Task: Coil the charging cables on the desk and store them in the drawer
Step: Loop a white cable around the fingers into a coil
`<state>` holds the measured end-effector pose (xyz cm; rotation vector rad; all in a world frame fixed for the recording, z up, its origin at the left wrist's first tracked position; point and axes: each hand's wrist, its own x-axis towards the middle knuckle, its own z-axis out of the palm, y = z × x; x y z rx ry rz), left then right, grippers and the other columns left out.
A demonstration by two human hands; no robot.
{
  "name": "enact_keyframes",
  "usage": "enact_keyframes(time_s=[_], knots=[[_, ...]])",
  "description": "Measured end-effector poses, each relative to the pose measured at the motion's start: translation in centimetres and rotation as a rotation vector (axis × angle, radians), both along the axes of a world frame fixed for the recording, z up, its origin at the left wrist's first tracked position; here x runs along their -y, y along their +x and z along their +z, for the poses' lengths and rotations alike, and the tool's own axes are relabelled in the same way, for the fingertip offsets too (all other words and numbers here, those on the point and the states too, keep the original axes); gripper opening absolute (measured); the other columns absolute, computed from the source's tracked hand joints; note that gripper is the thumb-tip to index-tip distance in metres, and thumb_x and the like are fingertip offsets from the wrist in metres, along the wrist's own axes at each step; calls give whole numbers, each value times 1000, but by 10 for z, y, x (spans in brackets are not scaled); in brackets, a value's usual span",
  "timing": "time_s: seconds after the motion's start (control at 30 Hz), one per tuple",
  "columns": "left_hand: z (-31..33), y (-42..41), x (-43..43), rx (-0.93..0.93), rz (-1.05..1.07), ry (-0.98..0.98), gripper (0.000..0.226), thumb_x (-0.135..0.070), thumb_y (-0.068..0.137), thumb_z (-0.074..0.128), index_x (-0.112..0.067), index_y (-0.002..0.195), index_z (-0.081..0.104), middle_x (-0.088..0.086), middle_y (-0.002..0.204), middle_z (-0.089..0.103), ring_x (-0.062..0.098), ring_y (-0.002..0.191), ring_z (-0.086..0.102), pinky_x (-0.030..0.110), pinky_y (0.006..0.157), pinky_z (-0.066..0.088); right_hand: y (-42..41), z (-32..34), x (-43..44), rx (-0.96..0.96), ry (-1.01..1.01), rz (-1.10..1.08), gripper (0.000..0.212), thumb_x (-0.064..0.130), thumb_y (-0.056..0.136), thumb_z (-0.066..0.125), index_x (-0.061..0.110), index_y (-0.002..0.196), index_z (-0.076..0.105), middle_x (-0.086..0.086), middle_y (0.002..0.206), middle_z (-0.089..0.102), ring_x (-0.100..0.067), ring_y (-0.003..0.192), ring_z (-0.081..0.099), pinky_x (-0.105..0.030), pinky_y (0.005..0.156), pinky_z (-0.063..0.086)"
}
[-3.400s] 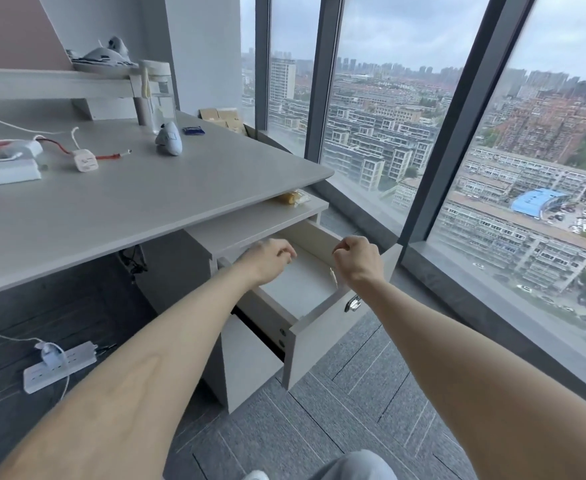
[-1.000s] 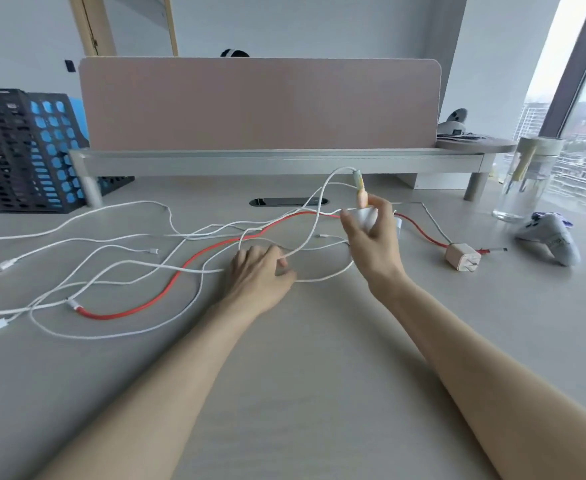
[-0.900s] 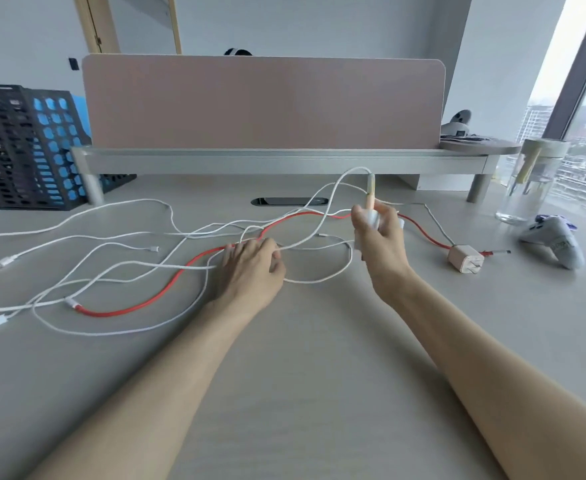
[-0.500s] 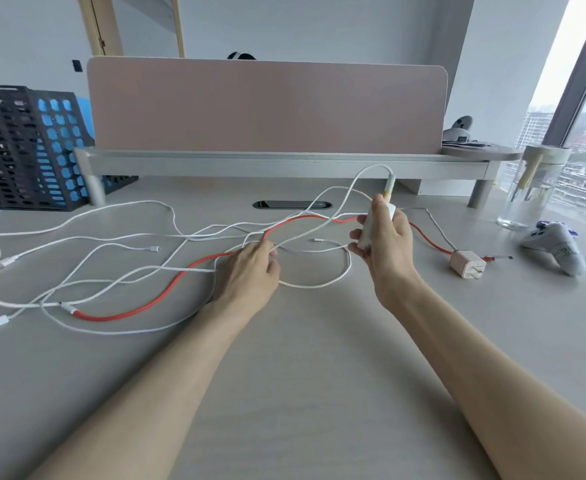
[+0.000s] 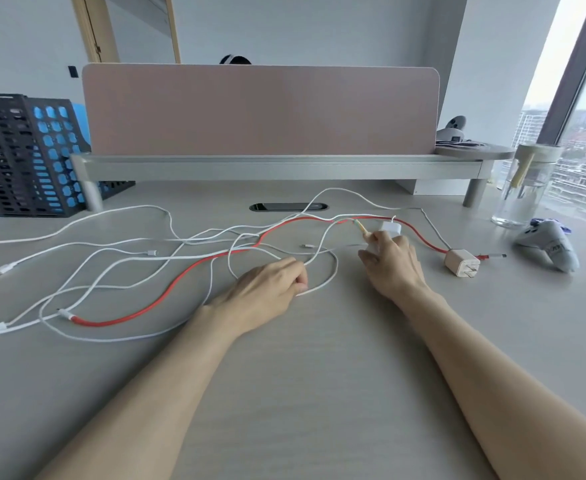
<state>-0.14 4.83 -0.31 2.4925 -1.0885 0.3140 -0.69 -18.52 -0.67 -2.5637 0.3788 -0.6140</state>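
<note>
Uncoiled cables point(image 5: 187, 258) sprawl from 9 to 2 o'clock across the bench point(image 5: 319, 358); left hand point(image 5: 267, 284) pinches a white loop, right hand point(image 5: 393, 263) clasps a white plug; coiling barely begun.

Left hand point(image 5: 271, 282) pinching thin white charging cable point(image 5: 322, 284) on grey desk point(image 5: 319, 358). Right hand point(image 5: 393, 263) at 3 o'clock gripping small white charger block point(image 5: 371, 245). Thick red cable point(image 5: 167, 289) at 9 o'clock.

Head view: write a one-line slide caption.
Left hand pinches a white cable while right hand grips a white charger amid tangled cables, one red cable, on the desk.
</note>
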Motion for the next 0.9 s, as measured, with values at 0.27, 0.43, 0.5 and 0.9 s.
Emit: enact_keyframes(time_s=[0.27, 0.43, 0.5, 0.9], knots=[[0, -3, 2, 3, 25, 58, 11, -28, 97, 50, -19, 91, 50, -7, 99, 49, 12, 100, 47, 36, 89, 41, -5, 2, 2, -177, -344, -48, 49, 27, 93, 49, 33, 141, 46, -10, 144, 40, -33, 135, 27, -48, 106, 26], [3, -7, 3, 59, 40, 88, 12, -26, 100, 44, -16, 95, 49, 0, 102, 54, 19, 98, 51, 34, 84, 40, -8, 3, -22, 14, -425, 432, 46, 34, 73, 52, 40, 116, 68, 10, 141, 50, -23, 136, 31, -42, 108, 15], [7, -8, 4, 5, 49, 33, 9, -24, 100, 44, -18, 94, 47, -2, 96, 61, 23, 90, 56, 35, 79, 43, -5, 1, -23, 2, -349, 510, 28, 32, 81, 57, 37, 105, 71, 16, 128, 58, -19, 130, 39, -37, 105, 21], [56, -7, -3, -195, -17, -1312, 17, -6, 99, 48, -18, 102, 60, -5, 71, 47, 3, 63, 43, 14, 59, 35, -10, 16, -29, 394, 113, 426, 25, 24, 106, 39, 15, 95, 59, 8, 77, 66, -9, 68, 60, -28, 66, 44]])
